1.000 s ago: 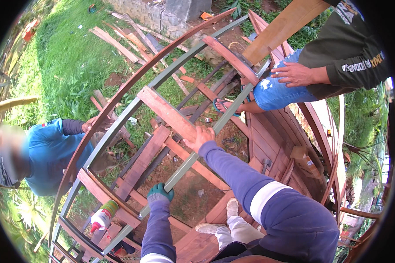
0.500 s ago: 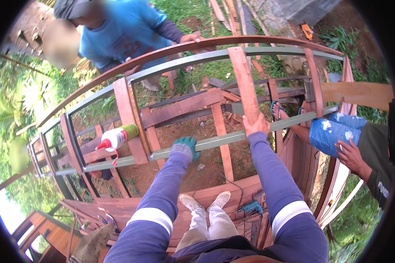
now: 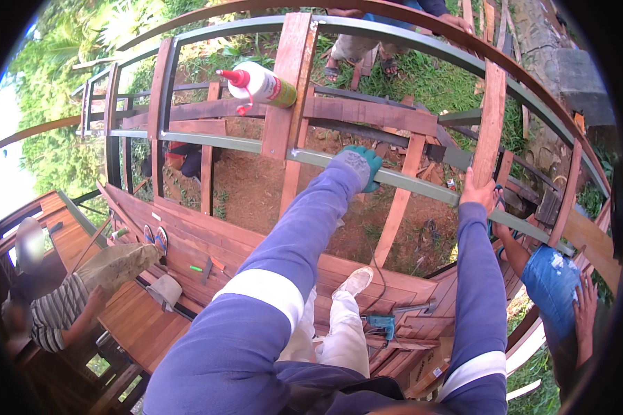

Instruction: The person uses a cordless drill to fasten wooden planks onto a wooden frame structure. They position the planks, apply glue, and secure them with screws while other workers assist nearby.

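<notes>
My left hand (image 3: 364,169), in a teal and grey work glove, is closed around the near green metal rail (image 3: 419,185) of a long raised frame. Farther right, my bare right hand (image 3: 479,192) grips the near end of a reddish wooden slat (image 3: 490,117) where it meets that rail. The slat spans from the near rail to the far green rail (image 3: 408,43). Left of my hands, a white glue bottle (image 3: 262,84) with a red nozzle and yellow-green label lies on a wider wooden crosspiece (image 3: 291,59). Its red cap dangles beside it.
A co-worker's legs (image 3: 367,52) and hand show beyond the frame. Someone in denim shorts (image 3: 550,277) is close on the right; another person in a striped shirt (image 3: 55,321) sits at left. A teal power drill (image 3: 381,326) with its cord lies on the planks (image 3: 311,266) near my feet.
The view has swung left, bringing the striped-shirt person into sight and leaving the far co-worker mostly cut off. Both my hands keep their holds on the rail and the slat.
</notes>
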